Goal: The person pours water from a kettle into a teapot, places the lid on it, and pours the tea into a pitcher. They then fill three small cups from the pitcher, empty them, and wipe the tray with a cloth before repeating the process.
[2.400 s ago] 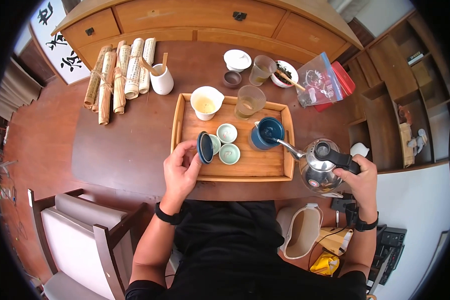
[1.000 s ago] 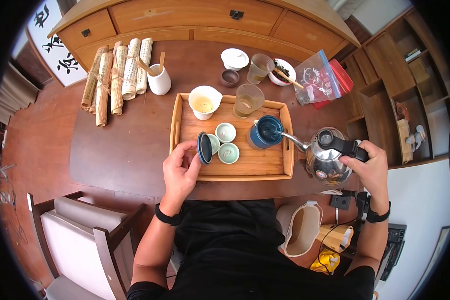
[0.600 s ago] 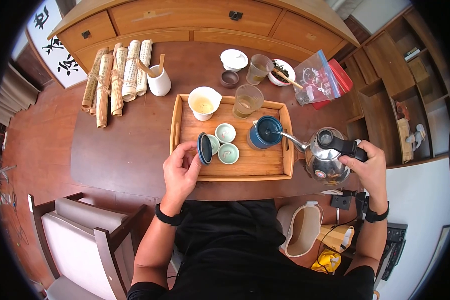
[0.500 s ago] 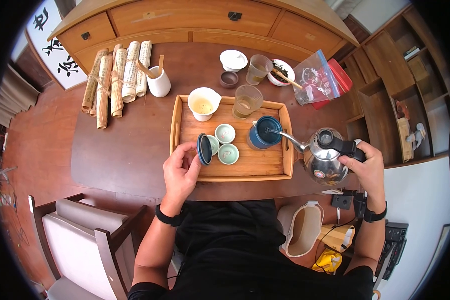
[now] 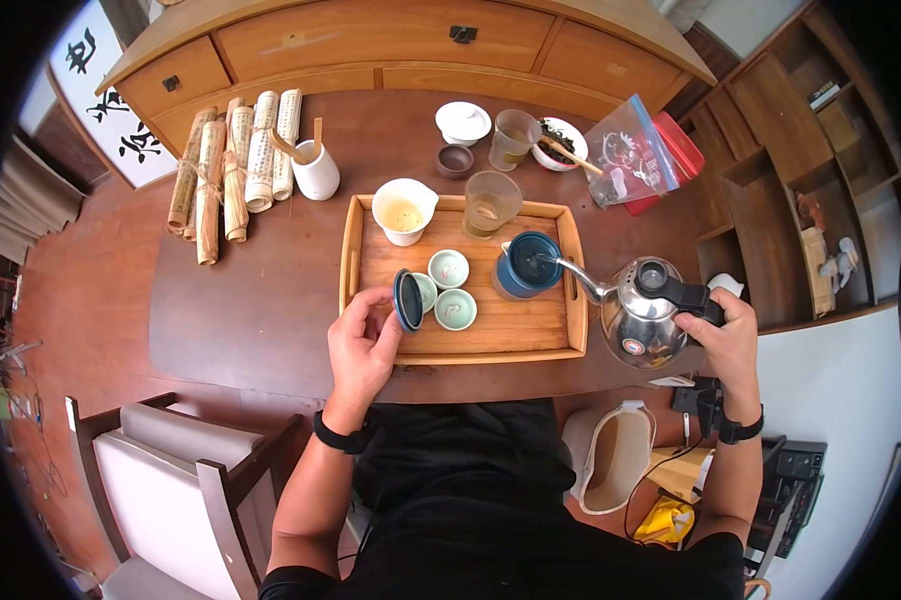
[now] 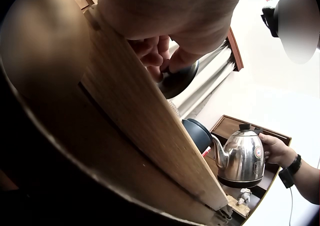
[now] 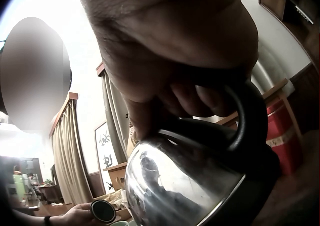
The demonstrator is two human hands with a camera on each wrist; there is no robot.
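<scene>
Gripping the black handle of a shiny steel gooseneck kettle, the right hand keeps its fingers curled tight, spout tip over the open dark-blue ceramic teapot on the wooden tray. The left hand pinches the round dark-blue lid upright at the tray's near-left part.

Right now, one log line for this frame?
left hand: holds blue lid | right hand: grips kettle | spout over blue teapot

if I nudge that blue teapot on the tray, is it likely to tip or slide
The blue teapot looks squat and wide, so it would probably slide on the wooden tray rather than tip. It stands open, so liquid inside might slosh. Being apparently ceramic, it may chip.
</scene>
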